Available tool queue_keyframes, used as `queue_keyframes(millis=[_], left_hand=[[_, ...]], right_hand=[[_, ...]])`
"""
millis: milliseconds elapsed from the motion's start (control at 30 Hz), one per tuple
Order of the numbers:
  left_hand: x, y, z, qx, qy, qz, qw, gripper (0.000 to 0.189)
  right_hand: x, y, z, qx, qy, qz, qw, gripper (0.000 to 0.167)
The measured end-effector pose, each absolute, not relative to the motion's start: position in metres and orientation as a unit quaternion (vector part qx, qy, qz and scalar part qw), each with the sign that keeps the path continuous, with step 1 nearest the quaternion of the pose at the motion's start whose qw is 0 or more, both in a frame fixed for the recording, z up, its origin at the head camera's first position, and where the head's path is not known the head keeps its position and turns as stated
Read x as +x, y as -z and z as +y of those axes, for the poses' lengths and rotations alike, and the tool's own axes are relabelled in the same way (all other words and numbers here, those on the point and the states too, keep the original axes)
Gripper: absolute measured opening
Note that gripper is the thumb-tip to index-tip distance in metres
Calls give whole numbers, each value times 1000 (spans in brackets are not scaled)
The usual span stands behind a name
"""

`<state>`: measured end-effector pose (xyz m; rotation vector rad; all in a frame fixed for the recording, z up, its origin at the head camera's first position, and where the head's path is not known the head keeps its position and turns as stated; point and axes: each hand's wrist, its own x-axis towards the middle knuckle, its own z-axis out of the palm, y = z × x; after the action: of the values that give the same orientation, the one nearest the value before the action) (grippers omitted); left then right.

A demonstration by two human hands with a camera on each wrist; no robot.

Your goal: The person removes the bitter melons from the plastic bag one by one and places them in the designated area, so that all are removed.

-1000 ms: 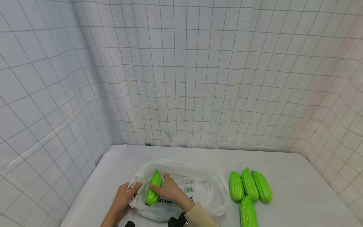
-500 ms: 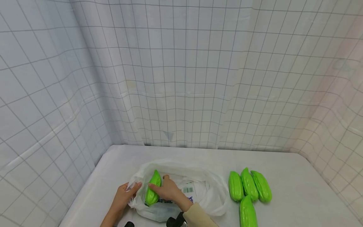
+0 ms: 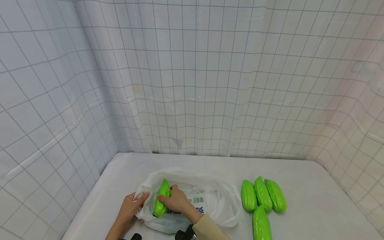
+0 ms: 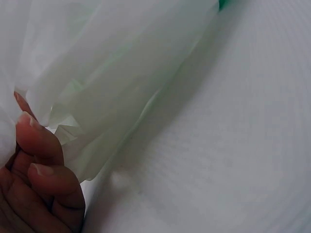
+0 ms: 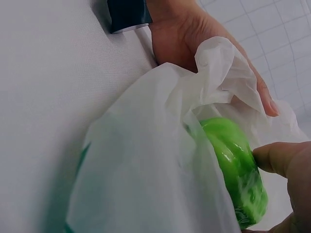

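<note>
A shiny green bitter melon (image 3: pixel 162 202) lies at the left inside a white plastic bag (image 3: pixel 223 213), which sits open-mouthed on the table. My right hand (image 3: pixel 178 200) reaches into the bag and holds this melon, thumb across it and fingers at its right side. In the right wrist view, a digit touches the glossy melon (image 5: pixel 238 170); its lower end is partly hidden. At the bag's left edge my left hand (image 3: pixel 132 204) pinches the rim between thumb and fingers. Its curled fingers (image 4: pixel 41 141) also show against the thin plastic (image 4: pixel 112 87) in the left wrist view.
Several more green bitter melons (image 3: pixel 263 194) lie on the white table (image 3: pixel 312 200) right of the bag, one nearer the front edge. A barcode label (image 3: pixel 198 199) shows inside the bag. White gridded sheets (image 3: pixel 192 83) enclose the back and sides.
The right hand's fingers have drawn in closer to the melon in the bag. Left hand, bag and the loose melons stay in place.
</note>
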<state>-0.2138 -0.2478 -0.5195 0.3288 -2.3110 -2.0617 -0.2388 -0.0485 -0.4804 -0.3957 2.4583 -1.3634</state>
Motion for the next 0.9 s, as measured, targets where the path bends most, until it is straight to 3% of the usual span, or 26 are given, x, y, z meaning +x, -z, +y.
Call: queue_keyframes(millis=[300, 900], left_hand=[[-213, 520, -249, 107, 656, -747, 14, 33], [-214, 519, -247, 106, 653, -750, 17, 33]], right_hand=[[-238, 482, -47, -135, 493, 846, 154, 63], [-233, 481, -43, -119, 525, 835, 108, 52]])
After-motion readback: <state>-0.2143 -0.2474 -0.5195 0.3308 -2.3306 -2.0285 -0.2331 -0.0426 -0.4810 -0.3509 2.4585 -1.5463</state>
